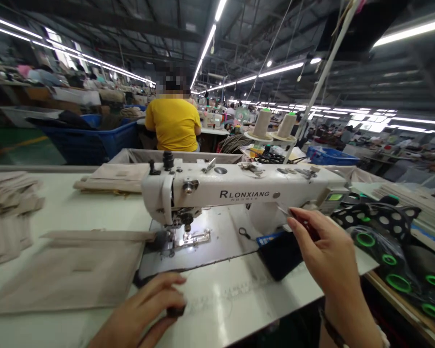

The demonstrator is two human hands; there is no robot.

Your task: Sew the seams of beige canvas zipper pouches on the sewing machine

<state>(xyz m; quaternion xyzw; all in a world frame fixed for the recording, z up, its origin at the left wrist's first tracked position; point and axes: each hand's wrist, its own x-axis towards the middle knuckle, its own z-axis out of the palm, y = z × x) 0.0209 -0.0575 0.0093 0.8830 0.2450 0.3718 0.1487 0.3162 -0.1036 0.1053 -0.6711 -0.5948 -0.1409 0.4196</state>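
Note:
My left hand (pixel 148 309) is low over the front of the white sewing table, its fingers curled round a small dark piece (pixel 176 311) whose kind I cannot make out. My right hand (pixel 322 246) is raised at the right end of the sewing machine (pixel 239 188), thumb and fingers pinched on a thin metal-tipped tool (pixel 283 210); most of it is hidden in the hand. Below this hand lies a black cloth piece (pixel 281 253). A flat beige fabric panel (pixel 83 270) lies left of the machine, reaching near the lit needle area.
Folded beige pieces (pixel 112 178) and a beige stack (pixel 9 212) lie on the left. Small black scissors (pixel 244 233) rest on the machine bed. Wrapped thread cones (pixel 398 261) crowd the right side. Ahead sits a person in a yellow shirt (pixel 174 123) beside a blue bin (pixel 87 142).

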